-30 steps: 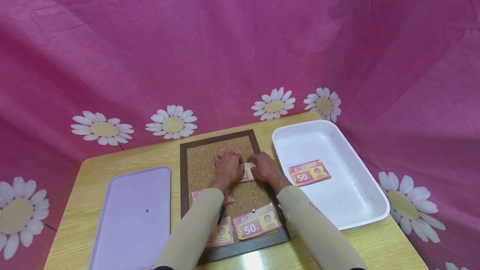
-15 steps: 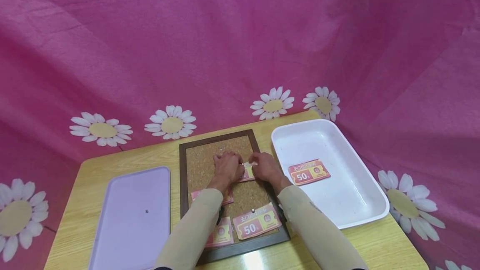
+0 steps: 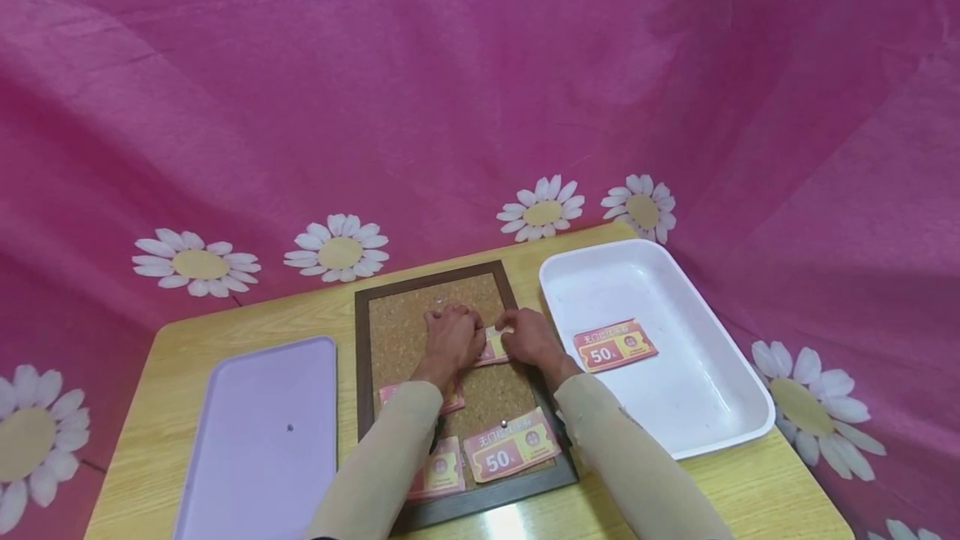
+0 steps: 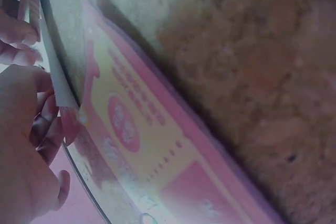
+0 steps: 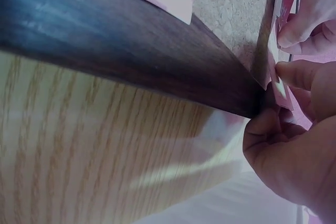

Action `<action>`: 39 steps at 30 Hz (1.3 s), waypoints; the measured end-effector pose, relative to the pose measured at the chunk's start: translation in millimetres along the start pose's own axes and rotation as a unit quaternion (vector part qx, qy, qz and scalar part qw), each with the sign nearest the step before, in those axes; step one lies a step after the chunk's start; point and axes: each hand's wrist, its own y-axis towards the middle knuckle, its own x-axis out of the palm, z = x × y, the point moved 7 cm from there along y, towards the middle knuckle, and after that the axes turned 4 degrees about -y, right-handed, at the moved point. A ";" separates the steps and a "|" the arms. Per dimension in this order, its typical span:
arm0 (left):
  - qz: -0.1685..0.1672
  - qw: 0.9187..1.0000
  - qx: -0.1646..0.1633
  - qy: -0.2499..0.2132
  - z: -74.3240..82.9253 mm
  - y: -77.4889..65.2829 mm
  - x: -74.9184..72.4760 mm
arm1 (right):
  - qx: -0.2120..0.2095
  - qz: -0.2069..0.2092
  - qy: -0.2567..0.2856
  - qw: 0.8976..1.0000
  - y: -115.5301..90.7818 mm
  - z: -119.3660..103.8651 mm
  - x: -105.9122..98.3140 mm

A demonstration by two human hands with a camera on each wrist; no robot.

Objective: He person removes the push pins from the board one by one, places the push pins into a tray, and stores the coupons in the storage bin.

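A framed corkboard [image 3: 405,319] lies on the table, with both hands over its upper right part. Between them is a pink and yellow paper coupon [image 3: 491,350]. My left hand [image 3: 452,340] holds the coupon's left end, its fingers curled at the paper in the left wrist view. At the other end, my right hand [image 3: 528,340] pinches the edge; in the right wrist view its thumb [image 5: 296,73] lies over the paper and its fingers curl below. Lower on the board, a coupon marked 50 [image 3: 512,447] bears a round silver pushpin [image 3: 504,423]. My left forearm partly hides two other coupons.
To the right stands a white plastic tub [image 3: 705,373] with coupons [image 3: 615,345] inside. A flat purple tray [image 3: 262,432] lies left of the board, a small dark speck [image 3: 290,428] on it. Behind the wooden table [image 3: 315,315] hangs a pink cloth [image 3: 450,107] with daisies.
Both hands stay at the same coupon with almost no movement. The head view has shifted slightly, so the whole scene sits a little further left.
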 end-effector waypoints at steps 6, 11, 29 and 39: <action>0.007 1.000 0.011 -0.006 -0.1 -3.2 0.7 | 0.004 -0.001 0.005 1.000 -0.8 0.6 0.3; 0.014 1.000 0.015 -0.014 -0.7 -3.5 0.6 | 0.005 -0.003 0.003 1.000 -0.3 0.4 -0.5; 0.006 0.999 0.017 -0.033 -6.0 -1.7 2.7 | 0.018 -0.012 0.001 1.000 2.5 3.1 1.9; 0.015 0.999 0.027 -0.031 -5.0 -3.0 -0.4 | 0.033 -0.029 0.023 0.999 1.6 3.1 3.3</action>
